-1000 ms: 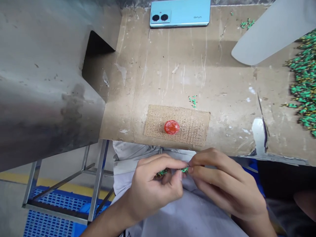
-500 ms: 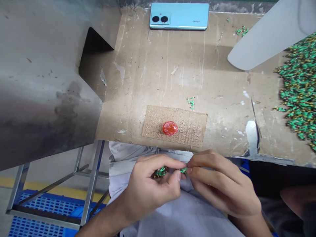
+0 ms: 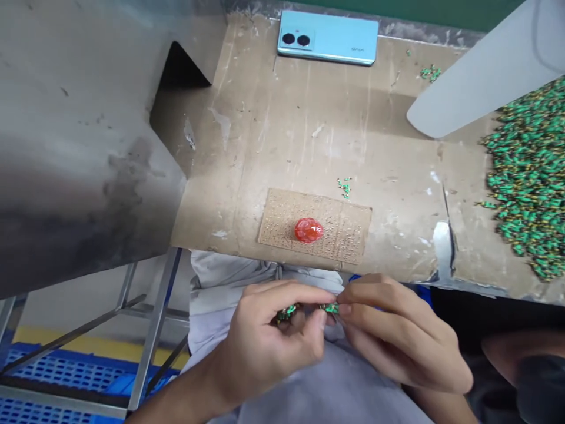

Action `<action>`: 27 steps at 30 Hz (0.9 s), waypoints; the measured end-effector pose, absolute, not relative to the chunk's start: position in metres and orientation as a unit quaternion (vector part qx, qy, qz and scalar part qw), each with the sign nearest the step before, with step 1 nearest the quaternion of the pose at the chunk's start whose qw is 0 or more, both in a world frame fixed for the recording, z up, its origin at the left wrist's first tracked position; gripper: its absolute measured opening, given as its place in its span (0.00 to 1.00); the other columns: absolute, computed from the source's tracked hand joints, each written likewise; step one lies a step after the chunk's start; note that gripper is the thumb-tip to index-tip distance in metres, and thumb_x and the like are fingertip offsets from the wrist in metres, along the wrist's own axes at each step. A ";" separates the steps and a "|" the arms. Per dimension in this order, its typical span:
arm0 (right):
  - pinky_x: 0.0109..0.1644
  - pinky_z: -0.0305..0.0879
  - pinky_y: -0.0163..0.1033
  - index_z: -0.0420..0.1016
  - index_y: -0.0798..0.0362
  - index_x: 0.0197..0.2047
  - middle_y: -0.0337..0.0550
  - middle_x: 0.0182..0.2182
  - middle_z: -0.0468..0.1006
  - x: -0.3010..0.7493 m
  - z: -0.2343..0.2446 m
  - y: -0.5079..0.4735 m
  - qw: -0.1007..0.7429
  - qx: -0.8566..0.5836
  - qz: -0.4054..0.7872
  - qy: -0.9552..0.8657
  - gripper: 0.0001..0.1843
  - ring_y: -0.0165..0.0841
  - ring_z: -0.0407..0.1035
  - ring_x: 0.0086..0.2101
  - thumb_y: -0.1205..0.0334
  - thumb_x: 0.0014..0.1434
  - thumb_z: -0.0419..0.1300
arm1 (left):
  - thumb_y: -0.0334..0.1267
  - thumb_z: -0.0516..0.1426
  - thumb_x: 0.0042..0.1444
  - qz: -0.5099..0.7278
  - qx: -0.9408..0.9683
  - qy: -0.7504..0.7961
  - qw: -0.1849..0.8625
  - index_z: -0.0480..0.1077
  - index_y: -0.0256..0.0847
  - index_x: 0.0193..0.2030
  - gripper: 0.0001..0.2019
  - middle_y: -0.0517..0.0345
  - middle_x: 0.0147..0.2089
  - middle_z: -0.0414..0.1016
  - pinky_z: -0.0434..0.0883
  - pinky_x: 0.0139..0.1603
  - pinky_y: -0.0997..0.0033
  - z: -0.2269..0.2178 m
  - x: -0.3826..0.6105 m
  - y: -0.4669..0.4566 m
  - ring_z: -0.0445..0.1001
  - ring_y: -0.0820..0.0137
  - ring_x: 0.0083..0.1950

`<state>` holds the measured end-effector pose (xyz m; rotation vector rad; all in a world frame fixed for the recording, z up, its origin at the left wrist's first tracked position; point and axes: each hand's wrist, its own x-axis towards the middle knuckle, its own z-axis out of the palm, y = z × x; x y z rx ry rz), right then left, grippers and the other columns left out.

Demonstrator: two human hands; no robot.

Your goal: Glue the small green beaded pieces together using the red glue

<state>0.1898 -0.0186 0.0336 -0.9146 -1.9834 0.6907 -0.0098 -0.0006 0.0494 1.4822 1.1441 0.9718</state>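
The small green part (image 3: 332, 307) is pinched between the fingertips of our left hand (image 3: 269, 344) and our right hand (image 3: 399, 338) - both closed on it, just below the counter (image 3: 273, 147) edge. The curled left palm also holds more green parts (image 3: 286, 312). A red bead (image 3: 308, 230) lies on the cardboard pad (image 3: 348, 227) just beyond.

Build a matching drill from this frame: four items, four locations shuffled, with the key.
Items
1. light blue flat smartphone
2. red glossy round blob
3. large heap of tiny green parts
4. small green part

Places
A. pinched between the fingers of the left hand and right hand, below the table edge
B. far edge of the brown worn table
C. on the small pricked cardboard pad
D. right side of the table

Pairs: 1-B, 2-C, 3-D, 4-A
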 end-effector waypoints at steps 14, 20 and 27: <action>0.35 0.80 0.43 0.81 0.53 0.49 0.49 0.41 0.86 0.181 0.036 -0.025 0.376 -0.374 0.265 -0.805 0.11 0.38 0.80 0.36 0.74 0.67 0.62 | 0.21 0.60 0.50 0.414 0.587 0.460 0.522 0.78 0.35 0.30 0.08 0.57 0.23 0.78 0.66 0.19 0.79 0.049 -0.023 -0.006 0.72 0.74 0.20; 0.39 0.81 0.45 0.81 0.56 0.50 0.50 0.42 0.86 0.179 0.035 -0.030 0.363 -0.371 0.292 -0.803 0.12 0.39 0.80 0.39 0.76 0.67 0.61 | 0.24 0.58 0.48 0.378 0.524 0.466 0.604 0.75 0.39 0.27 0.07 0.58 0.20 0.75 0.65 0.19 0.76 0.045 -0.024 -0.005 0.73 0.71 0.20; 0.38 0.82 0.43 0.80 0.54 0.52 0.49 0.41 0.86 0.177 0.036 -0.024 0.370 -0.387 0.300 -0.789 0.14 0.38 0.82 0.37 0.77 0.66 0.62 | 0.25 0.60 0.48 0.375 0.463 0.479 0.645 0.79 0.39 0.29 0.07 0.57 0.24 0.82 0.72 0.22 0.77 0.044 -0.022 -0.004 0.76 0.71 0.22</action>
